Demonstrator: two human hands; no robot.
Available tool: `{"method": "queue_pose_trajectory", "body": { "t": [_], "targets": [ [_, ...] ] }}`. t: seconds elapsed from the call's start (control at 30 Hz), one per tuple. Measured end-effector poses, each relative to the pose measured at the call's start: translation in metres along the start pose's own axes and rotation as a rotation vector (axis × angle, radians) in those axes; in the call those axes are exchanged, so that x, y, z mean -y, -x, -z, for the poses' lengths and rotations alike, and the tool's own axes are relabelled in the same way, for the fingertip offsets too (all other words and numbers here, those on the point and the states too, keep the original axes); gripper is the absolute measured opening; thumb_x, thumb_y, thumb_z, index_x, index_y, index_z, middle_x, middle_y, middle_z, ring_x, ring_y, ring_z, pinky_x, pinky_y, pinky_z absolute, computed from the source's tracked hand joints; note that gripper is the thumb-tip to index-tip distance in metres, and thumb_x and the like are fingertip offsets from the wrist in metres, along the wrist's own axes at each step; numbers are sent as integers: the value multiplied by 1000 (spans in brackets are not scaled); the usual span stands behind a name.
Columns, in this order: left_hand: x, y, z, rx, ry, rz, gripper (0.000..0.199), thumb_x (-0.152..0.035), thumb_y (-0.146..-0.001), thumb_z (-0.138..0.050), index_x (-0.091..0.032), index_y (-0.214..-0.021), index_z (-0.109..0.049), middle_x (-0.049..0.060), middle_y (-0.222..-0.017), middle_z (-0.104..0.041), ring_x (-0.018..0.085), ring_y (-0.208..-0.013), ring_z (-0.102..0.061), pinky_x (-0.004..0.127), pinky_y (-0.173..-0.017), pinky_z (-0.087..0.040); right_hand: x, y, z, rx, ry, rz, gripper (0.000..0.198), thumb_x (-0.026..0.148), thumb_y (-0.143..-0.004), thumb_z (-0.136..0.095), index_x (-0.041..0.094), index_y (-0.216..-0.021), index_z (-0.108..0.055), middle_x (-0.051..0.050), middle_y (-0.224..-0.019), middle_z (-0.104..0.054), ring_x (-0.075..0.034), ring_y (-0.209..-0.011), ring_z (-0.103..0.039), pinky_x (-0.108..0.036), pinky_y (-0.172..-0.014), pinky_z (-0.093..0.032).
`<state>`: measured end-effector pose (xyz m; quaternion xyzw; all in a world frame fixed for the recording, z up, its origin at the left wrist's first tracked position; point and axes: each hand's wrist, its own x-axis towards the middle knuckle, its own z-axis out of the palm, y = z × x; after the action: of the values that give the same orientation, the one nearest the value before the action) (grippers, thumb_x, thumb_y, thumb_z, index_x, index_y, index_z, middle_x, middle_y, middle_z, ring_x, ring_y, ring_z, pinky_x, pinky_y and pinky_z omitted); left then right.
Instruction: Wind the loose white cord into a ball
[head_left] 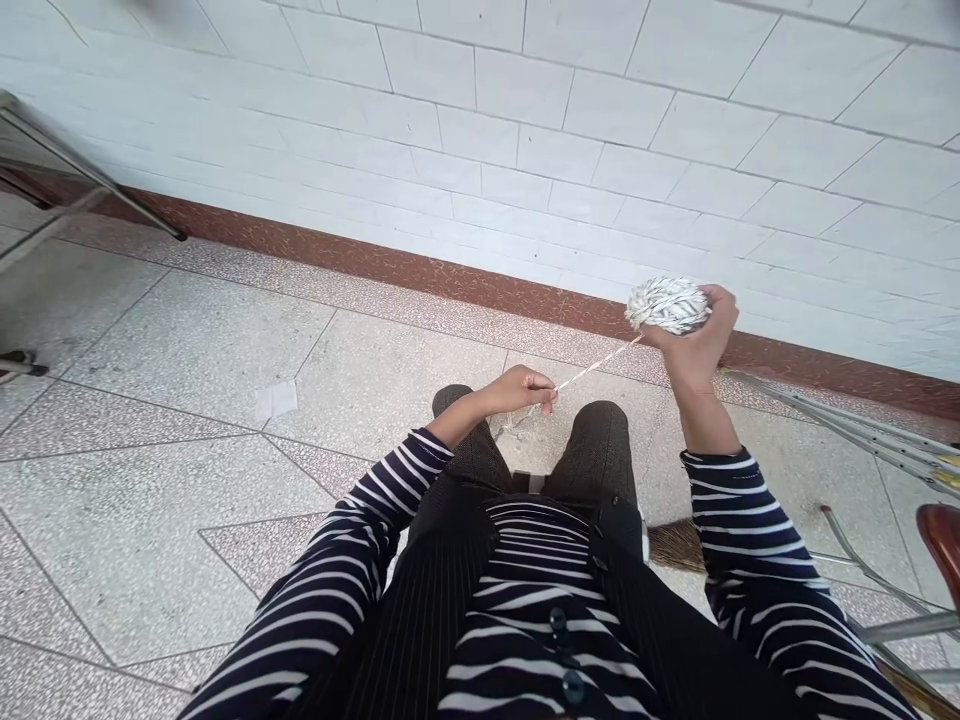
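We noted a seated person at work, with both hands raised above the floor. The right hand gripped a ball of pale cord from its right side, fingers curved round it, on the far right of the lap. From the ball, a strand ran taut, down and left, to the left hand, which pinched it narrowly between thumb and fingers above the gap between the knees. Below the left hand we recorded some pale wisps, possibly loose cord, though the view there was too poor to be sure.

The floor was speckled stone, laid in pale panels with pinkish bands and dark joint lines. A flat white square lay on it, left of the knees. Along the far side we observed a reddish-brown skirting and, above it, a white tiled wall. Metal legs stood at far left; metal tubing stood at right, with a brown rounded edge near it. Brown bristles showed beside the person's right hip.
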<state>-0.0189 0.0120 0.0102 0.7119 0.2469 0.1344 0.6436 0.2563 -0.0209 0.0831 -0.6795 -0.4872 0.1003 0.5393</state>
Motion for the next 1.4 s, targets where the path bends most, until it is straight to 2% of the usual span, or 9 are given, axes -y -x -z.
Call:
{"method": "queue_pose_trajectory", "body": {
  "t": [0.1,0.2,0.3,0.43,0.57,0.73,0.9,1.2,1.4],
  "targets": [
    [-16,1,8,25,37,-49,33,-39,-92,-62,-14,-74,-74,5,-80,-75,15,-83,-69,26,-86,-48,-15,16,-9,110,91,-82,84,22,-47,-90,24,-122,-53,-12,-138,-37,-41,-138,-32,-65,-117,-30],
    [-23,-6,18,-75,6,-115,35,-40,-93,-60,-14,-74,-73,5,-81,-74,16,-85,-69,26,-85,-48,-26,41,-16,474,-51,-327,83,16,-42,-89,28,-118,-58,-10,-140,-37,-42,-139,-28,-66,-118,-25],
    [-20,-16,24,-156,-150,-109,32,-37,-92,-60,-15,-73,-74,3,-77,-73,15,-79,-67,25,-80,-46,-31,65,-15,763,-208,-450,77,16,-42,-88,26,-115,-65,-8,-122,-56,-37,-121,-50,-63,-110,-37],
    [-7,-25,15,-161,-280,-126,23,-35,-90,-64,-17,-83,-77,2,-83,-74,16,-82,-66,25,-81,-44,-32,85,-4,916,-457,-518,76,26,-44,-87,27,-118,-67,-4,-113,-68,-31,-108,-62,-49,-102,-47],
    [8,-28,-1,-150,-182,-144,25,-37,-91,-63,-16,-91,-76,4,-94,-76,18,-93,-66,27,-87,-45,-25,87,5,845,-671,-568,81,33,-48,-85,30,-126,-62,-6,-130,-67,-34,-125,-60,-49,-107,-47],
    [27,-27,-6,-82,-29,-100,37,-42,-96,-54,-14,-83,-74,6,-90,-75,18,-93,-66,27,-91,-45,2,79,8,678,-968,-615,88,39,-49,-85,33,-133,-61,-6,-144,-61,-36,-142,-47,-57,-117,-40],
    [47,-19,-4,-130,-66,1,36,-42,-94,-56,-14,-81,-74,3,-82,-72,13,-76,-61,23,-77,-44,18,70,15,549,-1082,-566,76,42,-55,-84,37,-128,-63,0,-146,-61,-31,-149,-40,-56,-123,-34],
    [75,-20,7,-228,-201,91,28,-34,-91,-55,-15,-85,-75,1,-82,-71,13,-78,-61,23,-79,-44,57,37,45,359,-1090,-323,76,33,-51,-86,39,-124,-65,-2,-136,-67,-33,-144,-47,-60,-117,-39],
    [94,-35,6,-289,-127,127,24,-31,-83,-58,-15,-88,-75,2,-89,-75,17,-86,-66,26,-82,-48,81,21,62,197,-1159,-141,74,26,-50,-84,42,-121,-67,-1,-132,-68,-36,-140,-52,-61,-118,-37]
  ]
}}
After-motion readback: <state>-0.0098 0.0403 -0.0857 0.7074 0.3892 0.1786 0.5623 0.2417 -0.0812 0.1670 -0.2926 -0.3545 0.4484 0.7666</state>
